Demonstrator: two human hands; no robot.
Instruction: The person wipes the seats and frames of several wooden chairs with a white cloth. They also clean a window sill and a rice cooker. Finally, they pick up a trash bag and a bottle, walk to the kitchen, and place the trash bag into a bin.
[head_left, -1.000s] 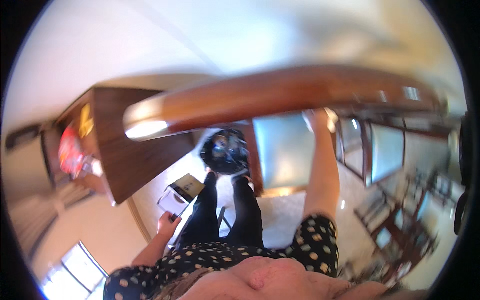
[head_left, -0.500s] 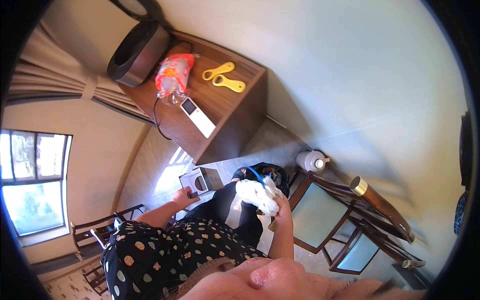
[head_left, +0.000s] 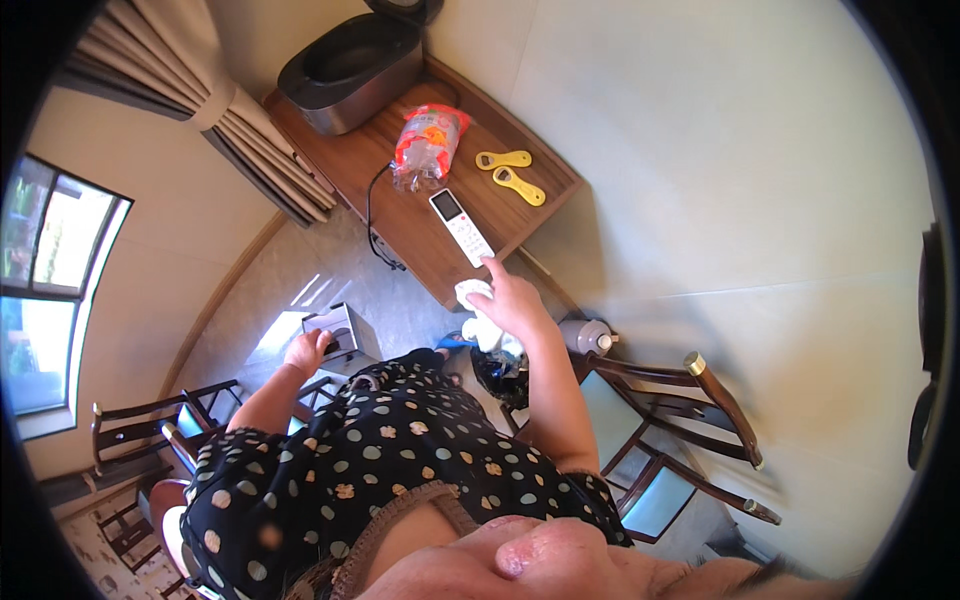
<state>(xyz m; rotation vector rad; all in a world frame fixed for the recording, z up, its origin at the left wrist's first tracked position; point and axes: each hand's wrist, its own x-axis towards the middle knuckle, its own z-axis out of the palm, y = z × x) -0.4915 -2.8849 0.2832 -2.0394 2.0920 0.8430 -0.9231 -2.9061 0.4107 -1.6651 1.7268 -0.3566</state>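
My left hand (head_left: 307, 352) grips the edge of a grey open-topped box (head_left: 357, 328), held low on the left. Bunched in my right hand (head_left: 512, 300) is a white cloth (head_left: 482, 327) that hangs down beside the cabinet's front corner. The index finger of that hand reaches out to the lower end of a white remote control (head_left: 460, 226), touching it or nearly so. The remote lies on the brown wooden cabinet (head_left: 405, 225), beside a red-and-clear plastic packet (head_left: 430, 143). Two yellow bottle openers (head_left: 519, 187) lie to the right of the packet.
A dark rice cooker (head_left: 355, 75) with its lid up stands at the cabinet's back left. Below the cabinet are a black bag-lined bin (head_left: 500, 376) and a pale flask (head_left: 588, 338). Wooden chairs (head_left: 612, 405) with pale blue seats stand right, others at left.
My right hand has moved up with the cloth, from above the bin to the remote's lower end. My left hand and the box have shifted left. The whole view has turned.
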